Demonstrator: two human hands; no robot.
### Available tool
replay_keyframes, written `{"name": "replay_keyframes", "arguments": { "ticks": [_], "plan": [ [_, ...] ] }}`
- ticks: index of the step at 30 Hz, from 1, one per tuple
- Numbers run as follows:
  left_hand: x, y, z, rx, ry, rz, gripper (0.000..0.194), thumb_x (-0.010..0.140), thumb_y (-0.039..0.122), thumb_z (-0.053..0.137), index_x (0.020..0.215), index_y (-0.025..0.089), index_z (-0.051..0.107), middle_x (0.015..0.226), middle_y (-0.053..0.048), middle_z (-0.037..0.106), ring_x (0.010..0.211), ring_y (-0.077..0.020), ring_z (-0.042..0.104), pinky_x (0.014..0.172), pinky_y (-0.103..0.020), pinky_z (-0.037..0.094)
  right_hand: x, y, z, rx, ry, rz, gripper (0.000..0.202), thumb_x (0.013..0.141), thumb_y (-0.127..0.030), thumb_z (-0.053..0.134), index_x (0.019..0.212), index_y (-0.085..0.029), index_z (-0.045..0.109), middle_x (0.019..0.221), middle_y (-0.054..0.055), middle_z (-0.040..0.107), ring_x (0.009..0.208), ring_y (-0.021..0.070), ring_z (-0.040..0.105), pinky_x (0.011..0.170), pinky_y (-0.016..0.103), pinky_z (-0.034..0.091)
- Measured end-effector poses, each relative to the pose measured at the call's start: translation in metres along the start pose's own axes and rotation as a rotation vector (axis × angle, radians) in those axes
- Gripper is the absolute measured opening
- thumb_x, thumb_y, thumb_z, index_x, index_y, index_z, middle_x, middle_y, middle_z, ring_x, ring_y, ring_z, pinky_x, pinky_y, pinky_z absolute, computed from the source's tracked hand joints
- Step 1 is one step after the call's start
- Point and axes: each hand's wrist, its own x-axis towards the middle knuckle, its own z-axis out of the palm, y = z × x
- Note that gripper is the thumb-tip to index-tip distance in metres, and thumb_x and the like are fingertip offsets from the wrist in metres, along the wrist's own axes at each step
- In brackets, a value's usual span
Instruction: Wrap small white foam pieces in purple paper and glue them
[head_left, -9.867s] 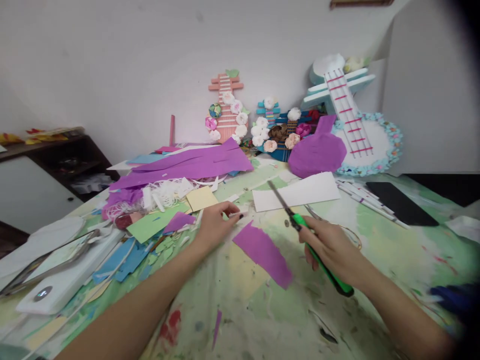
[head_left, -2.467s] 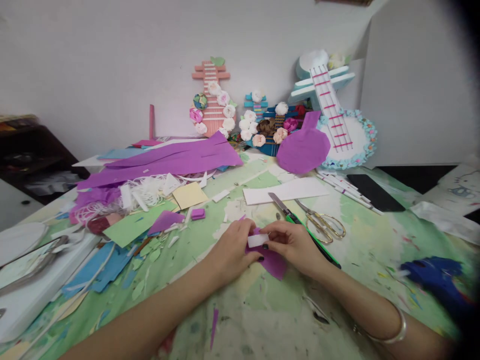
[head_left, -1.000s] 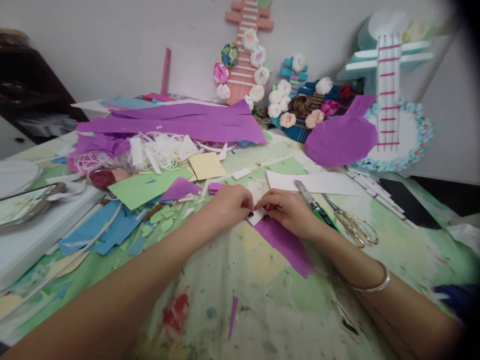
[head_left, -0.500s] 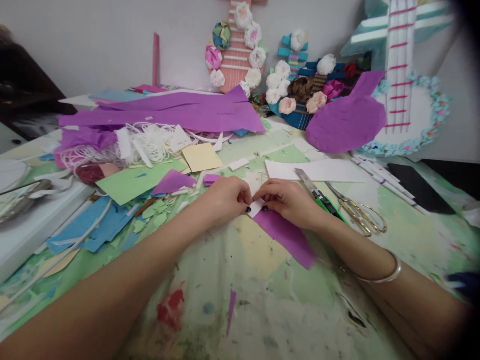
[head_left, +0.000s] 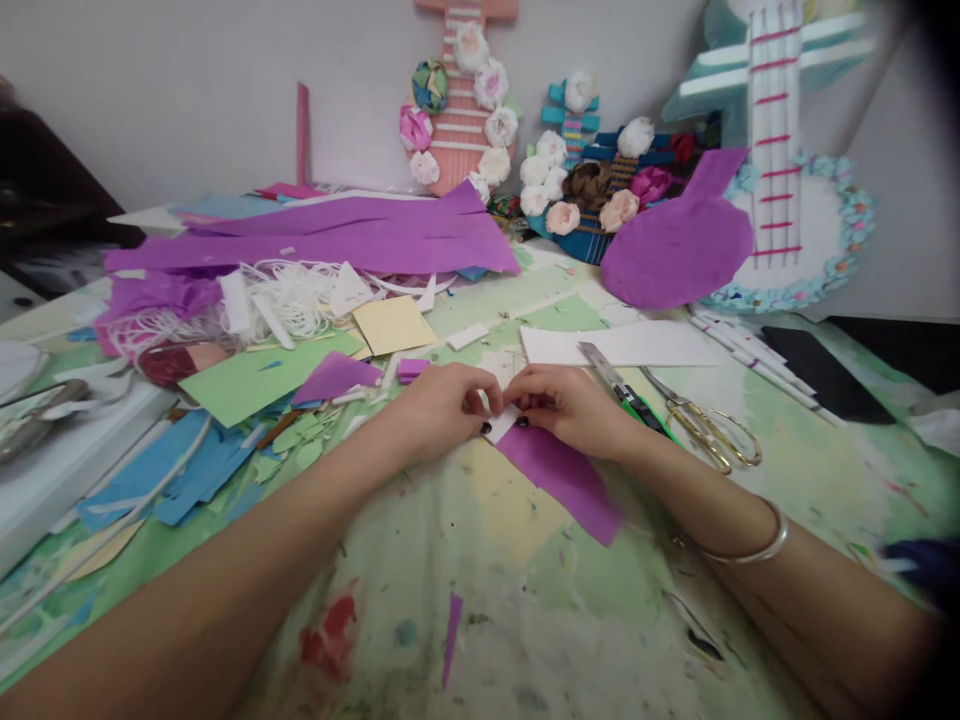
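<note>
A small white piece [head_left: 501, 425] lies at the end of a purple paper strip [head_left: 564, 480], between my fingertips at the middle of the view. My left hand [head_left: 450, 405] pinches the white piece's left edge with thumb and fingers. My right hand [head_left: 564, 405] is closed on the same piece from the right, its thumb where white meets purple. The strip's free end slants down to the right on the table. Just right of my right hand are a green and black cutter [head_left: 630, 395] and gold-handled scissors [head_left: 701, 415].
Behind lie a white board [head_left: 622, 343], large purple sheets [head_left: 322, 235] and tangled white string [head_left: 300, 290]. Paper scraps [head_left: 180, 460] cover the left side. Flower-decorated guitar shapes [head_left: 469, 120] and a purple paper-covered shape [head_left: 675, 245] stand at the back. A thin purple sliver [head_left: 451, 640] lies in front.
The whole view has shifted slightly. Both hands stay on the white piece, with a little more of its left end showing between the fingertips.
</note>
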Motion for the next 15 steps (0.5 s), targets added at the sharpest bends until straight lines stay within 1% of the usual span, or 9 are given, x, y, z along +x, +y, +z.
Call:
{"name": "replay_keyframes", "arguments": {
  "ticks": [3,5,8,10,12,15],
  "plan": [
    [0.000,0.002,-0.001,-0.003,-0.022,-0.032,0.024,0.066,0.009,0.054,0.080,0.020,0.070,0.071,0.000,0.066,0.062,-0.0125,0.057,0.059,-0.023,0.041,-0.001,0.007,-0.003,0.193,-0.027,0.050,0.043,0.067,0.006,0.044,0.099,-0.014,0.066,0.086,0.005,0.067,0.078,0.0131,0.062,0.069,0.024,0.049],
    [0.000,0.004,-0.001,0.000,-0.025,-0.048,0.023,0.066,0.011,0.054,0.080,0.019,0.071,0.069,-0.001,0.065,0.061,-0.0131,0.056,0.058,-0.024,0.040,-0.001,0.011,-0.006,0.207,0.019,0.087,0.049,0.065,0.008,0.041,0.102,-0.012,0.065,0.088,0.006,0.069,0.080,0.0135,0.063,0.072,0.025,0.050],
    [0.000,0.004,-0.001,0.002,-0.035,-0.062,0.022,0.067,0.014,0.054,0.079,0.020,0.071,0.066,-0.001,0.064,0.060,-0.0139,0.055,0.057,-0.025,0.040,-0.002,0.014,-0.012,0.045,0.185,0.161,0.049,0.061,0.009,0.040,0.095,-0.014,0.068,0.088,0.005,0.070,0.080,0.0141,0.063,0.072,0.026,0.049],
    [0.000,0.004,0.000,-0.005,-0.038,-0.076,0.022,0.067,0.016,0.054,0.079,0.020,0.071,0.065,-0.001,0.064,0.059,-0.0143,0.055,0.057,-0.025,0.040,-0.003,0.013,-0.017,-0.056,0.262,0.226,0.046,0.063,0.008,0.042,0.091,-0.016,0.069,0.088,0.004,0.071,0.081,0.0151,0.064,0.071,0.026,0.048],
    [0.000,0.003,0.000,-0.013,-0.039,-0.091,0.023,0.067,0.016,0.052,0.079,0.020,0.071,0.066,-0.001,0.064,0.061,-0.0149,0.056,0.057,-0.025,0.041,-0.003,0.009,-0.020,-0.118,0.268,0.262,0.043,0.065,0.006,0.045,0.091,-0.018,0.070,0.086,0.003,0.072,0.081,0.0155,0.064,0.070,0.026,0.047],
    [-0.001,0.003,0.000,-0.008,-0.047,-0.100,0.026,0.066,0.015,0.050,0.081,0.021,0.071,0.069,-0.001,0.065,0.063,-0.0161,0.058,0.058,-0.026,0.041,-0.005,0.000,-0.023,-0.190,0.182,0.288,0.029,0.071,-0.001,0.050,0.085,-0.018,0.070,0.079,0.003,0.071,0.073,0.0155,0.062,0.064,0.026,0.043]
  ]
}}
